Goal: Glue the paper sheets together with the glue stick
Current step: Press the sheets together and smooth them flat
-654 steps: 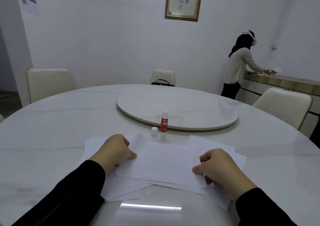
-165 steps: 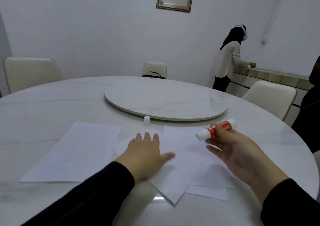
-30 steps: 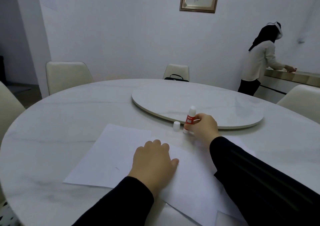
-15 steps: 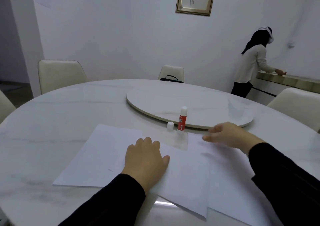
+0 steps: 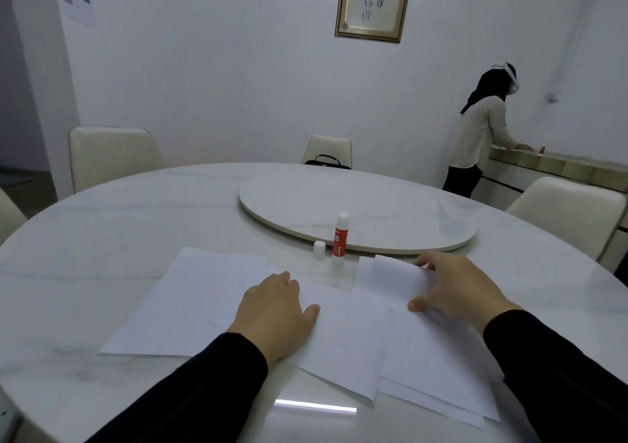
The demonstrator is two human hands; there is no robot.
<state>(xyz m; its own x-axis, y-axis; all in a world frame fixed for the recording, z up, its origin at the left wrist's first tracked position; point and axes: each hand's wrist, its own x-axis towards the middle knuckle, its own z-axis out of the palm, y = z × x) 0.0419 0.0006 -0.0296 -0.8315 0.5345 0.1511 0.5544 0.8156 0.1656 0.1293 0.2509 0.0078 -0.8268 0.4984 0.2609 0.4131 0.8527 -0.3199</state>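
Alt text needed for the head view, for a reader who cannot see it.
A person's left hand presses flat on overlapping paper sheets while the right hand grips a top sheet by its far edge. An uncapped glue stick stands beside its cap on the round white table.

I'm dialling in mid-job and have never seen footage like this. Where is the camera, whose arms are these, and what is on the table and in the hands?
There is no machine here. The one camera sits on a person's head, looking forward and down, so the two dark sleeves are that person's own arms.

The left hand lies flat on the overlapping paper sheets on the round white table. The right hand pinches the far edge of a sheet and lifts it a little.

The glue stick stands upright beyond the sheets, uncapped, with its cap beside it. Neither is held. Behind them lies a turntable. Another person stands at a counter.
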